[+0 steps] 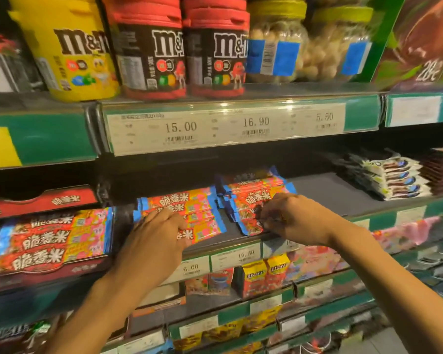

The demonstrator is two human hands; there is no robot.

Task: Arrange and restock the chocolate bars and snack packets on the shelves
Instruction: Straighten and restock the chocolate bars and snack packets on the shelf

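Note:
Two stacks of red-and-blue chocolate bars lie on the middle shelf (330, 192). My left hand (159, 231) rests on the left stack (187, 203), its fingers curled over the front bars. My right hand (292, 215) grips the front bars of the right stack (253, 192), its fingers curled round their near ends. A red display box (49, 241) at the left holds more of the same bars.
M&M's tubs (149, 47) and clear jars (276, 42) stand on the shelf above. White-and-dark snack packets (394, 175) are stacked at the right of the middle shelf, with bare shelf between. Small M&M's bags (264, 272) hang below. Price labels (225, 126) line the shelf edges.

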